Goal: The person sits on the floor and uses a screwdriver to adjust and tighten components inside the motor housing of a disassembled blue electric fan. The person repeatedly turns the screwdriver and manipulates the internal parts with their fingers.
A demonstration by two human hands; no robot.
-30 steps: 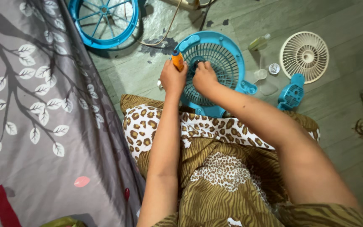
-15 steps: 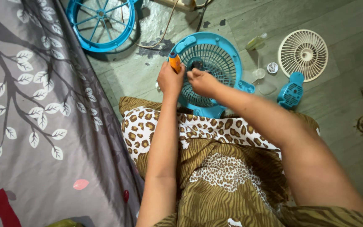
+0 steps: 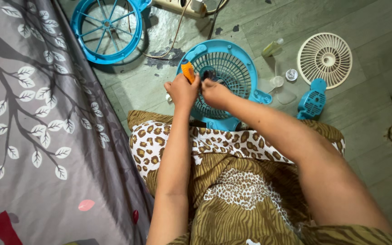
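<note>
My left hand grips an orange-handled screwdriver; my right hand's fingers pinch at the hub of the round blue plastic fan grille beneath them. I'm working a hub fastener; next needs steady tip alignment.

One head-worn camera looks steeply down from above the person's lap, fairly close, facing the floor ahead; forearms enter from the near edge, a patterned cloth fills the left.
</note>
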